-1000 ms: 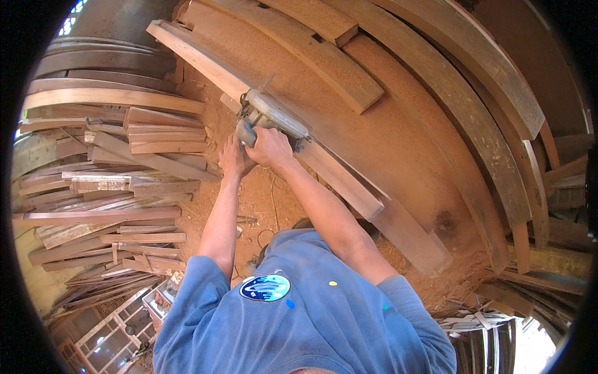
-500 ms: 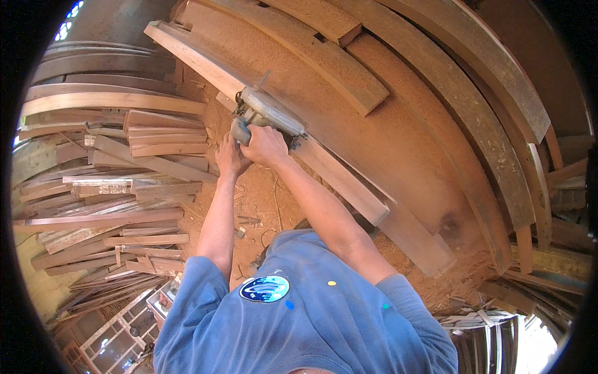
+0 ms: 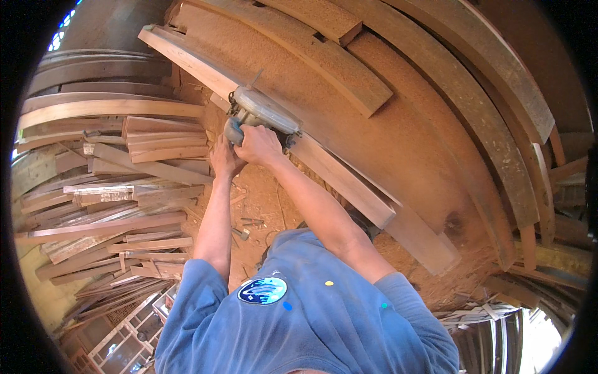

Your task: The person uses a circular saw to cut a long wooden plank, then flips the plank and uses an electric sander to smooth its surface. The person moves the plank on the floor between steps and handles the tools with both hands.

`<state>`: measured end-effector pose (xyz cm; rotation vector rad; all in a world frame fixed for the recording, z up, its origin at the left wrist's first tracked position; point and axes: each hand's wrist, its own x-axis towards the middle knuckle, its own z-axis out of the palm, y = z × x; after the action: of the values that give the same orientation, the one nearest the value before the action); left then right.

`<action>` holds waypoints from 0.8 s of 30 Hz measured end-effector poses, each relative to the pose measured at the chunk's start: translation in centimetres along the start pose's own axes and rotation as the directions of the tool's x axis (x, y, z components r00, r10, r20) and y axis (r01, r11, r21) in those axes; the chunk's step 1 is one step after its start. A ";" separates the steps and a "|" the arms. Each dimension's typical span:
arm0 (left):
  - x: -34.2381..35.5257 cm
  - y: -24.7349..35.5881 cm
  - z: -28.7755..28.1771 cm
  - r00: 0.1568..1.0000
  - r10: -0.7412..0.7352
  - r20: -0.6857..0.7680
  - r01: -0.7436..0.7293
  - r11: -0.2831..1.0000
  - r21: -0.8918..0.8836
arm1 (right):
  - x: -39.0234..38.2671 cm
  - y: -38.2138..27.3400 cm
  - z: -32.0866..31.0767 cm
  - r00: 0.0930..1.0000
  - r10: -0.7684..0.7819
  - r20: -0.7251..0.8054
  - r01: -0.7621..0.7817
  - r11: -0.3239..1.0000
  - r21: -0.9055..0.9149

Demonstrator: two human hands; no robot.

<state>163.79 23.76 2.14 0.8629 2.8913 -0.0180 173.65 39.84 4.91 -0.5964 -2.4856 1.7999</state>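
A handheld circular saw (image 3: 265,107) with a worn grey metal guard rests on a long, pale timber beam (image 3: 342,177) that slants from upper left to lower right. My right hand (image 3: 260,144) is closed over the saw's grip, knuckles up. Just left of it and lower, my left hand (image 3: 225,157) holds the rounded grey-blue rear part of the saw; some of its fingers are hidden. The blade is out of sight beneath the guard. Beside the beam's far side runs a thin strip of wood, with a narrow dark gap between them toward the right end.
Stacked boards (image 3: 165,138) crowd the left side. Large curved planks (image 3: 461,106) lie across the far and right sides, and a shorter board (image 3: 349,78) sits on the sawdust-covered surface beyond the saw. A small hammer-like tool (image 3: 242,234) lies on the sawdusty ground near my body.
The saw and both hands have shifted slightly toward the upper left along the beam. The view has moved a little too. Both hands keep their hold.
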 end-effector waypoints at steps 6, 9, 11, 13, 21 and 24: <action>0.3 -0.3 0.2 0.997 0.061 -0.048 -0.063 0.998 -0.032 | 0.0 -0.3 -0.3 1.000 0.003 0.007 -0.003 1.000 -0.003; 0.4 -0.8 0.4 0.998 0.047 -0.038 -0.048 0.999 -0.018 | -0.1 -0.4 -0.3 1.000 -0.005 -0.002 0.005 1.000 -0.004; 0.5 -1.0 0.6 0.998 0.042 -0.041 -0.043 0.999 -0.008 | -0.2 -0.4 -0.2 1.000 -0.024 -0.011 0.024 1.000 -0.005; 0.4 -1.0 0.7 0.997 0.049 -0.067 -0.049 0.999 -0.004 | 0.0 0.0 0.2 0.999 -0.037 -0.026 0.036 0.999 -0.009; 0.5 -0.4 0.1 0.997 0.054 -0.054 -0.055 0.998 -0.019 | 0.2 0.3 0.6 0.996 -0.062 -0.063 0.062 0.998 -0.007; 0.5 -0.4 0.1 0.996 0.062 -0.064 -0.063 0.998 -0.010 | 0.5 0.4 1.0 0.994 -0.070 -0.078 0.069 0.997 -0.018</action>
<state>163.15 23.73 1.98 0.9685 2.9182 0.0337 173.10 39.23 4.12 -0.5622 -2.4397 1.7005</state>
